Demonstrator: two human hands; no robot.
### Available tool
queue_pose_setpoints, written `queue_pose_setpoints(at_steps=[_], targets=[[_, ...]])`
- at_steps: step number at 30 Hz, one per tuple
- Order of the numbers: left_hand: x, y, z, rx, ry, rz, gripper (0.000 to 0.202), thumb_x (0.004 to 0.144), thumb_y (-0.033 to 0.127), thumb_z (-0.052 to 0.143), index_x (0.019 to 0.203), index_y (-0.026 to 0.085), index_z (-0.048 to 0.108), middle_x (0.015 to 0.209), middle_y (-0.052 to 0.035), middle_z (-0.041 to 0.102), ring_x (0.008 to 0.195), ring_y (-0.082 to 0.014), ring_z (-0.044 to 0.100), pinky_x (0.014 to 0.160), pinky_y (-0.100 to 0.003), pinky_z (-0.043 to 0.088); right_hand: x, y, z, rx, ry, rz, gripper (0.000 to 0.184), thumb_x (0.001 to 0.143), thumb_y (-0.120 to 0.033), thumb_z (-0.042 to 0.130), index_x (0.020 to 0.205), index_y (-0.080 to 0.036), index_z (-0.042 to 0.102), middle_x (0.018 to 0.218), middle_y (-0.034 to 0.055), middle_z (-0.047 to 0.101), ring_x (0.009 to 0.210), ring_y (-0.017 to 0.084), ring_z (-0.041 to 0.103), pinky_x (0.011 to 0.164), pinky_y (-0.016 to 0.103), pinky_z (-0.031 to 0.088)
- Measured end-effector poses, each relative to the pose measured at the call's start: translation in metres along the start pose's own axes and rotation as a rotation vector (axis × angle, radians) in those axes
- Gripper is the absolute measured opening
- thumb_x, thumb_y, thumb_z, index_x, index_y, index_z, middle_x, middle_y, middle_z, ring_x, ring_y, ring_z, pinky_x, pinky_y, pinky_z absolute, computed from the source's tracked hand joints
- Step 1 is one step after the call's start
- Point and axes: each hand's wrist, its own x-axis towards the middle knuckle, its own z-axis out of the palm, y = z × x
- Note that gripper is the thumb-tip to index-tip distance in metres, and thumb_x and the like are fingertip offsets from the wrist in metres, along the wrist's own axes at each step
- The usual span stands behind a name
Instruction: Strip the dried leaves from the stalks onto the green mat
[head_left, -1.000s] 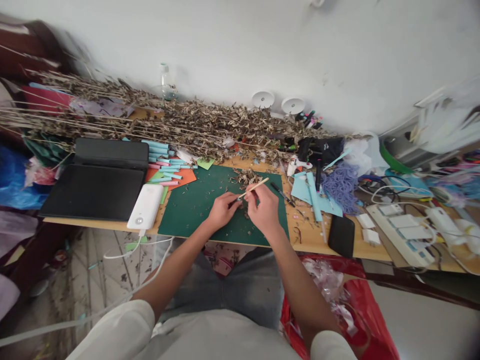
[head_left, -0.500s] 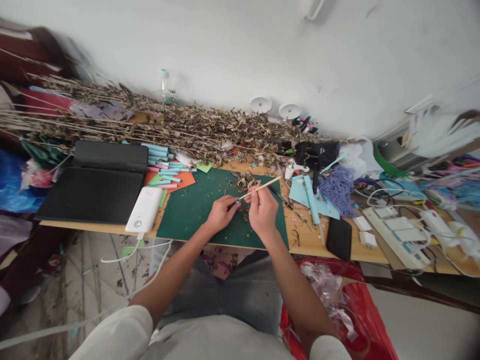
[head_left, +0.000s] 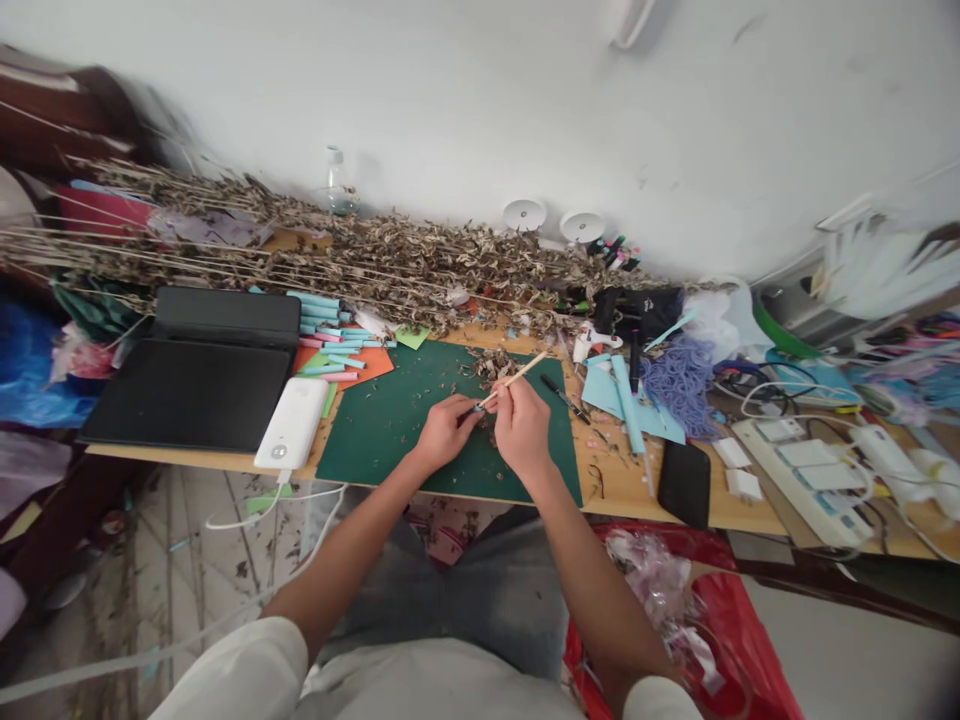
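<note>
Both my hands meet over a dark green cutting mat (head_left: 382, 425) strewn with dry leaf crumbs. My right hand (head_left: 520, 425) pinches a thin pale wooden stick (head_left: 517, 377) that slants up to the right. My left hand (head_left: 444, 430) has its fingers closed at the stick's lower end, where something small and dark sits that I cannot make out. A small heap of dried leaves (head_left: 491, 362) lies just beyond my fingers. A black pen (head_left: 564, 393) rests to the right of my right hand.
A long bundle of dried leafy stalks (head_left: 315, 250) runs along the wall. Left of the mat lie a black case (head_left: 195, 375), a white power bank (head_left: 292, 422) and rolled paper tubes (head_left: 330, 325). To the right: blue paper (head_left: 626, 392), purple yarn (head_left: 681, 368), a black phone (head_left: 682, 485), a power strip (head_left: 806, 478). A red bag (head_left: 690, 610) hangs below.
The stick's upper end has dipped and swung slightly while both hands stay pinched on it over the mat. The view has shifted a little.
</note>
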Motion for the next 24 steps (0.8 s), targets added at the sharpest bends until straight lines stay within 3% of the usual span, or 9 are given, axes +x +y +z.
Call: queue_pose_setpoints(at_steps=[11,18,24], targets=[[0.000,-0.001,0.000,0.010,0.005,0.005,0.019,0.091,0.026,0.053,0.096,0.019,0.070,0.085,-0.0060,0.065,0.079,-0.0165,0.060,0.074,-0.028,0.048,0.003,0.004,0.002,0.016,-0.009,0.015,0.023,0.098,-0.027,0.030,0.093,-0.021,0.051,0.081,0.0047,0.062,0.074,0.017,0.062,0.074,0.030,0.050],[0.000,0.002,-0.002,-0.021,-0.001,0.012,0.020,0.091,0.024,0.053,0.098,0.018,0.071,0.088,-0.0065,0.065,0.080,-0.0161,0.060,0.075,-0.028,0.047,0.002,-0.010,-0.002,-0.052,-0.047,-0.047,0.020,0.096,-0.023,0.033,0.091,-0.020,0.052,0.089,0.0078,0.062,0.082,0.019,0.061,0.077,0.030,0.048],[0.001,0.002,-0.002,-0.019,-0.001,0.004,0.020,0.090,0.025,0.054,0.100,0.018,0.071,0.089,-0.0068,0.066,0.082,-0.0165,0.061,0.077,-0.028,0.047,0.003,-0.001,-0.003,0.024,-0.012,0.008,0.021,0.097,-0.025,0.033,0.090,-0.020,0.052,0.079,0.0046,0.061,0.072,0.017,0.062,0.071,0.028,0.049]])
